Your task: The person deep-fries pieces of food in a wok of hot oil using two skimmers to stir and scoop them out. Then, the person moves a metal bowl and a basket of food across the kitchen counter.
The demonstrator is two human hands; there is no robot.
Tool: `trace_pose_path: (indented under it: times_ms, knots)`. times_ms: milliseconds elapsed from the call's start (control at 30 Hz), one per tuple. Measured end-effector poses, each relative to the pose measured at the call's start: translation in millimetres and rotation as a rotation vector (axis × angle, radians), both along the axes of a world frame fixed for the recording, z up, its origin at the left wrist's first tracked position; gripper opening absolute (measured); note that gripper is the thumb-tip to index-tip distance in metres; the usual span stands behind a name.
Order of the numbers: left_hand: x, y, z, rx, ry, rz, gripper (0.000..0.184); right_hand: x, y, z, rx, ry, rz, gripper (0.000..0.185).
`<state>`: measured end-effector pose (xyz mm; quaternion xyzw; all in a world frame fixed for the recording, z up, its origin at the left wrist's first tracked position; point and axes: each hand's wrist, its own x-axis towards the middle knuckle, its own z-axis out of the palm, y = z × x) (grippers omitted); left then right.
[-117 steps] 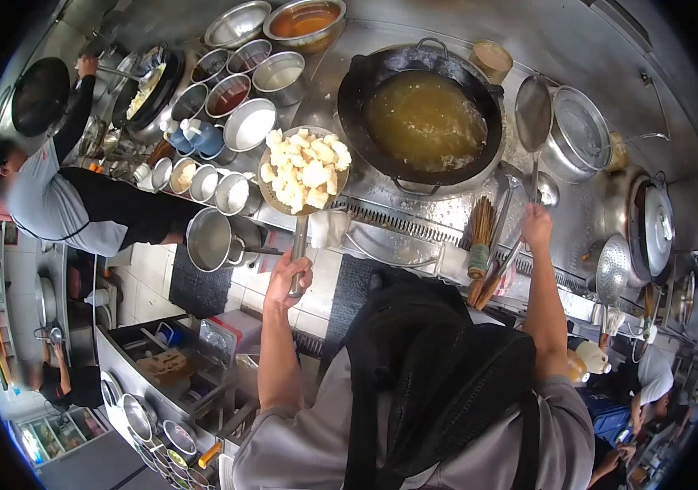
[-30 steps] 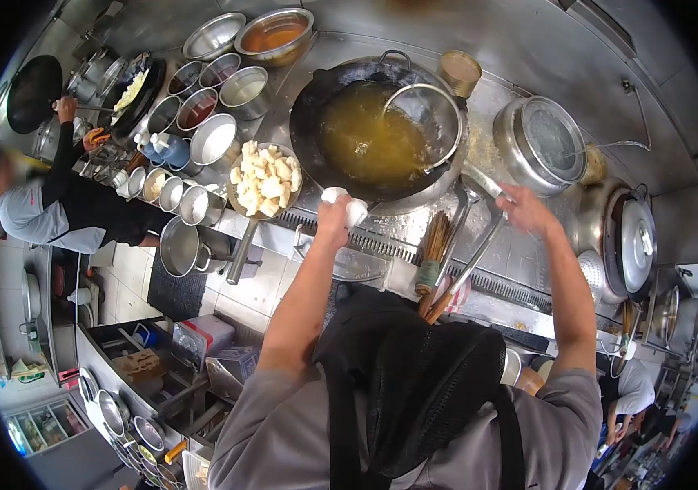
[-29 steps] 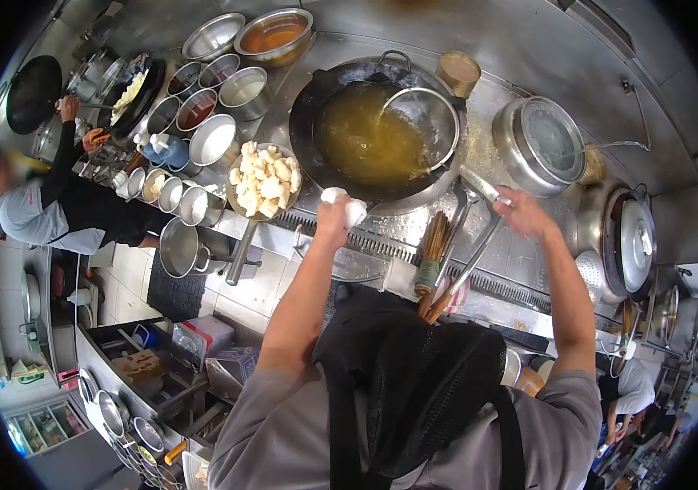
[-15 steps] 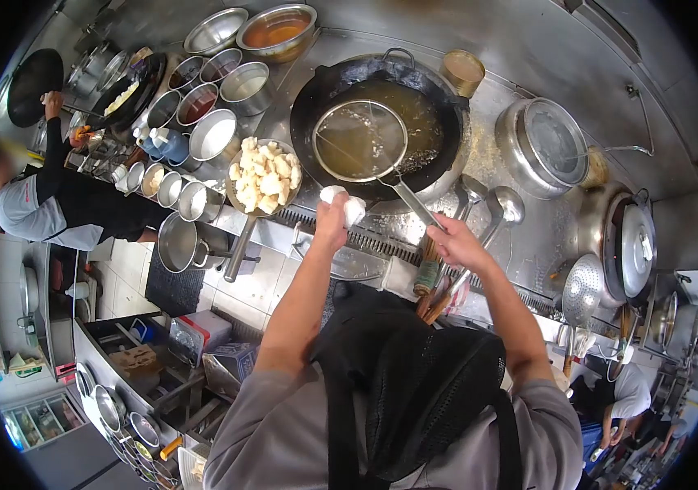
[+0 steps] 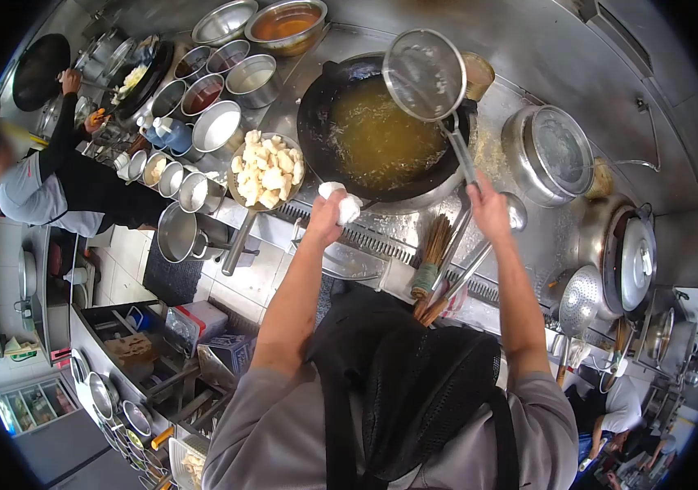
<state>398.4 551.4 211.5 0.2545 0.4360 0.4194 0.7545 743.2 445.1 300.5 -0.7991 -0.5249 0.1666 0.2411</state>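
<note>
My right hand (image 5: 488,208) is closed around the handle of a round wire-mesh strainer (image 5: 425,75). The strainer is raised over the far right rim of a large black wok (image 5: 314,143). Yellowish oil with small bubbles and bits (image 5: 385,135) lies in the wok. A folded white cloth (image 5: 349,209) is gripped in my left hand (image 5: 326,220) at the near left edge of the wok; whether a wok handle is under it I cannot tell. Left of the wok, pale chunky pieces (image 5: 267,170) fill a long-handled pan or skimmer (image 5: 239,245).
Metal ladles (image 5: 515,211) and a bamboo brush (image 5: 430,257) lie right of the wok. Several metal containers (image 5: 252,82) stand at the left, a lidded pot (image 5: 549,155) at the right. A co-worker (image 5: 55,184) stands at the far left by another wok.
The strainer has moved up and to the right, from over the oil's left part to the far right rim. My right hand went with it. My left hand has shifted slightly left.
</note>
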Motion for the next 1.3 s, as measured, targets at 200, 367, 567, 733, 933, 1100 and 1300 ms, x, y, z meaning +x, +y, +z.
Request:
trace_pose_path:
  times_ms: [200, 367, 567, 733, 933, 1100, 1300]
  knots:
    - [-4, 1, 9, -0.019, 0.044, -0.051, 0.016, 52, 11, 32, -0.134, -0.263, -0.052, 0.048]
    - [-5, 4, 6, -0.014, 0.039, -0.086, 0.013, 60, 32, 12, -0.137, -0.014, 0.181, 0.051]
    - [-4, 5, 0, 0.008, 0.053, -0.060, 0.016, 17, 51, -23, -0.328, 0.621, 0.122, 0.053]
    - [0, 2, 1, 0.010, 0.036, -0.008, 0.017, -18, 38, -14, -0.348, 0.849, 0.174, 0.059]
    - [9, -7, 3, 0.062, 0.012, 0.081, 0.019, -40, 28, -16, -0.320, 1.137, 0.177, 0.058]
    - [13, -19, 10, 0.132, -0.006, 0.120, 0.024, -49, 23, -14, -0.282, 1.206, 0.130, 0.056]
    - [16, -20, 8, 0.214, 0.138, 0.108, 0.018, -21, 20, -18, -0.077, 0.891, 0.086, 0.054]
